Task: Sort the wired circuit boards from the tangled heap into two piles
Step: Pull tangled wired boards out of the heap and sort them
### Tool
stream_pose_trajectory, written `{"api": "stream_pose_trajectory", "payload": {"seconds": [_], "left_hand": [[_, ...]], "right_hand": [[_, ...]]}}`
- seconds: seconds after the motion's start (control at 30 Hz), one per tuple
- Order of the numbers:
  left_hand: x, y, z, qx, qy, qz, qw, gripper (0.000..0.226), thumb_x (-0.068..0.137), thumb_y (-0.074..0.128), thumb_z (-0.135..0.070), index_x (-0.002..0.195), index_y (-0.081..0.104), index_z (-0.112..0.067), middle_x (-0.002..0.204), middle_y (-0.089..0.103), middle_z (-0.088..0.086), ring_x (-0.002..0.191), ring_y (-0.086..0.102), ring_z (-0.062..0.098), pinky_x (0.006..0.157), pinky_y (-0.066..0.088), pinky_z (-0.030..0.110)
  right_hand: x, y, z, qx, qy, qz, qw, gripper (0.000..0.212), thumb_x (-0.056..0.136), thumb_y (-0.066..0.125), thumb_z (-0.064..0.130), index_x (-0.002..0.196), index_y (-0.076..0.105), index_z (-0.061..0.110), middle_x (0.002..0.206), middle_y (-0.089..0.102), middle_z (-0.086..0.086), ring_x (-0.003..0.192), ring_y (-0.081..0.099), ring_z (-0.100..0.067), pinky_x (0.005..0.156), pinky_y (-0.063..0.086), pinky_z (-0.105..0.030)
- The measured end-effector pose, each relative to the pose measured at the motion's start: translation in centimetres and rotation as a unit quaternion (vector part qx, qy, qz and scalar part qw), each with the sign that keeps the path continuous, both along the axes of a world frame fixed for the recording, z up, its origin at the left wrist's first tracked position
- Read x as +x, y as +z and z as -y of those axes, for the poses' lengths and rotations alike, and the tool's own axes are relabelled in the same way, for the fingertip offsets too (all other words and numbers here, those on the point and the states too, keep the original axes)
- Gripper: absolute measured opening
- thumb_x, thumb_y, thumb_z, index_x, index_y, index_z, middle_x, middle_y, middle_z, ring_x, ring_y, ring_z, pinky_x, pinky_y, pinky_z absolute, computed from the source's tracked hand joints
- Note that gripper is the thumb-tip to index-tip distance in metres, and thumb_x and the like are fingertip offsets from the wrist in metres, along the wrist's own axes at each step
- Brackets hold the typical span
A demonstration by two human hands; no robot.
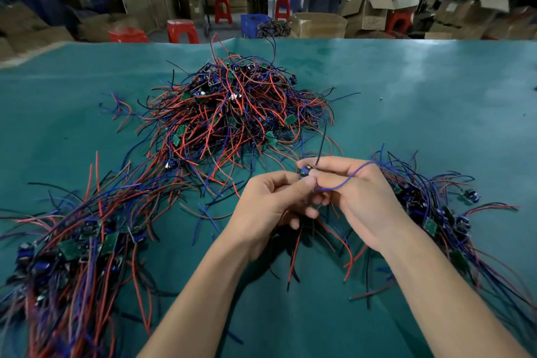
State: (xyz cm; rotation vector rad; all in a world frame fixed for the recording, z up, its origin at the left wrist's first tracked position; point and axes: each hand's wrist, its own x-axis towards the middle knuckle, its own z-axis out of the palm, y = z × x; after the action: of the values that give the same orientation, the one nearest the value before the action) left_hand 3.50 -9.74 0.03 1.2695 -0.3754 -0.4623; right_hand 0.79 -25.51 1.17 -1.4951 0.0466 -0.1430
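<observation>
Teal tabletop (436, 90), both hands on one small wired board (307, 169) at centre, just above the cloth

Held betw. left hand (268, 206) and right hand (356, 195), fingers of both curled in, thumb and fingertips pinching the board; blue lead looped over back of right hand, black lead sticking up from the board, red and black leads hanging under the hands onto the cloth. Tangled heap (232, 113) of red/blue/black wires w/ green boards beyond the hands, mid-tabletop. Sorted pile at left (78, 244), near edge, boards bunched together, wires fanned away. Second pile at right (430, 212), just beside right wrist, mostly blue and black leads. Background: red stools (182, 30), cardboard boxes (319, 25), people at benches, blurred
</observation>
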Motion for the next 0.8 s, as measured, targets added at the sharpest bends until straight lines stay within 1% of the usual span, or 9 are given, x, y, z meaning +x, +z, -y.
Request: {"api": "stream_pose_trajectory", "payload": {"seconds": [0.1,0.2,0.3,0.4,0.43,0.5,0.57,0.7,0.8], "left_hand": [[0.2,0.0,-0.1,-0.016,0.01,-0.036,0.999,0.022,0.08,0.074,-0.014,0.096,0.065,-0.003,0.089,0.074,0.017,0.062,0.066,0.012,0.044,0.041,0.016],[0.2,0.2,-0.1,0.002,0.028,-0.046,0.999,0.007,0.084,0.068,-0.002,0.086,0.067,-0.008,0.081,0.072,0.011,0.055,0.059,0.009,0.041,0.034,0.015],[0.4,0.1,-0.2,0.01,0.037,-0.038,0.999,0.01,0.09,0.065,-0.009,0.082,0.071,-0.008,0.068,0.063,0.002,0.05,0.049,0.008,0.042,0.028,0.015],[0.5,0.2,-0.3,0.018,0.011,0.0,1.0,0.026,0.089,0.067,-0.021,0.09,0.07,0.005,0.061,0.054,-0.002,0.049,0.04,0.008,0.044,0.027,0.017],[0.5,0.4,-0.4,0.016,-0.001,0.009,1.0,0.029,0.088,0.067,-0.024,0.091,0.07,0.004,0.06,0.053,-0.003,0.049,0.039,0.008,0.044,0.027,0.017],[0.3,0.6,-0.6,0.02,-0.03,0.026,0.999,0.021,0.086,0.068,-0.026,0.087,0.075,-0.007,0.059,0.053,-0.004,0.048,0.04,0.008,0.044,0.028,0.017],[0.1,0.7,-0.6,0.03,-0.063,0.037,0.997,0.014,0.089,0.067,-0.022,0.084,0.076,-0.013,0.058,0.054,-0.004,0.047,0.044,0.007,0.044,0.031,0.016],[-0.3,0.8,-0.3,0.044,-0.102,0.045,0.993,0.022,0.095,0.061,-0.012,0.078,0.075,-0.015,0.059,0.06,-0.003,0.048,0.053,0.006,0.047,0.04,0.015],[-0.4,0.8,-0.5,0.044,-0.099,0.039,0.993,0.02,0.09,0.061,-0.013,0.075,0.073,-0.014,0.06,0.063,0.0,0.049,0.056,0.009,0.048,0.042,0.016]], "right_hand": [[-0.1,0.0,-0.1,0.009,-0.002,0.022,1.0,0.015,0.09,0.07,0.001,0.098,0.081,0.008,0.089,0.076,-0.006,0.069,0.064,-0.013,0.062,0.049,-0.02],[-0.1,0.2,-0.4,-0.041,-0.007,0.044,0.998,0.016,0.082,0.073,0.015,0.096,0.081,0.012,0.083,0.074,-0.007,0.065,0.06,-0.011,0.057,0.045,-0.018],[-0.1,0.2,-0.4,-0.043,-0.036,0.061,0.997,0.008,0.091,0.073,0.01,0.097,0.077,0.013,0.078,0.071,0.001,0.066,0.062,-0.01,0.057,0.048,-0.019],[-0.2,0.4,-0.5,-0.032,-0.053,0.056,0.997,0.013,0.099,0.063,0.005,0.095,0.074,0.012,0.075,0.068,0.001,0.067,0.061,-0.014,0.059,0.049,-0.021],[-0.2,0.6,-0.5,-0.022,-0.05,0.057,0.997,0.015,0.1,0.061,0.004,0.094,0.073,0.01,0.073,0.067,0.0,0.065,0.06,-0.014,0.06,0.05,-0.022],[-0.3,1.2,-0.3,0.014,-0.065,0.066,0.996,0.016,0.101,0.057,0.003,0.094,0.071,0.008,0.072,0.065,0.0,0.062,0.058,-0.013,0.06,0.049,-0.022],[-0.4,2.0,0.7,0.066,-0.114,0.08,0.988,0.018,0.101,0.055,0.001,0.092,0.069,0.007,0.077,0.067,0.002,0.063,0.054,-0.009,0.06,0.047,-0.021],[-1.0,4.0,3.0,0.175,-0.201,0.113,0.957,0.025,0.102,0.053,0.002,0.083,0.065,0.012,0.081,0.07,0.003,0.066,0.054,-0.01,0.064,0.046,-0.021],[-2.1,5.9,5.6,0.233,-0.217,0.14,0.937,0.02,0.103,0.053,0.016,0.086,0.063,0.019,0.074,0.07,0.007,0.067,0.061,-0.007,0.066,0.051,-0.019]]}}
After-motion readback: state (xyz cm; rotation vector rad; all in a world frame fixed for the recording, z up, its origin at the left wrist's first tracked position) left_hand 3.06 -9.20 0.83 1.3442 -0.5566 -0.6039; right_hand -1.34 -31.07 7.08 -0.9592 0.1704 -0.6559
